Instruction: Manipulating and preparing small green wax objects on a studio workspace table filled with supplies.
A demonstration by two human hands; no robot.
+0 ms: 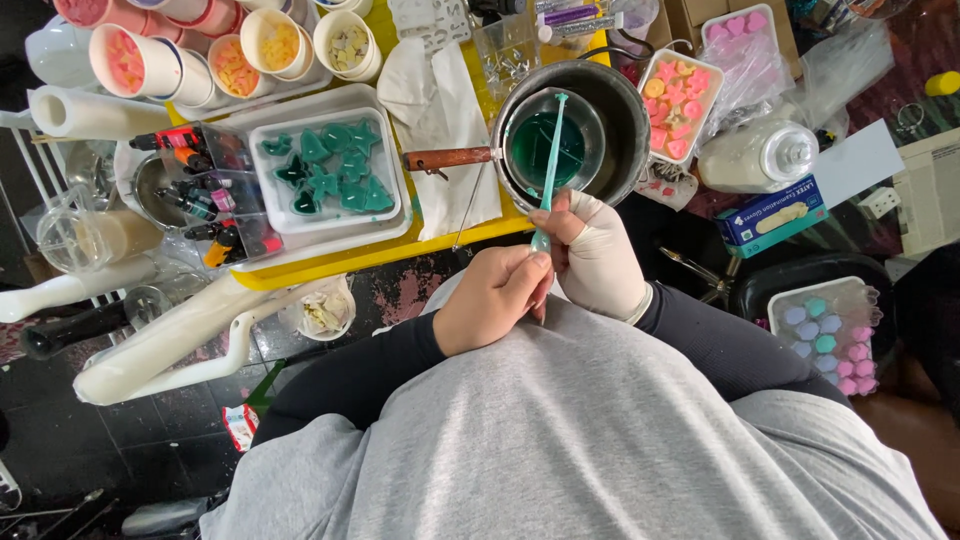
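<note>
Close against the grey sweatshirt [600, 430], the bare left hand [490, 298] and the gloved right hand [598, 255] meet with fingers closed in a pinch on the lower end of a teal stirring stick [549, 165], whose upper part leans over the glass cup of green liquid [545, 148] inside the metal pot [570, 125]. Beyond, the white mould tray [330, 165] already holds set green shapes while the cup looks partly full, so pouring seems part done; the yellow table edge [380, 262] lies just beyond the hands, and cups [270, 45] and trays crowd the pot, leaving little free room.
</note>
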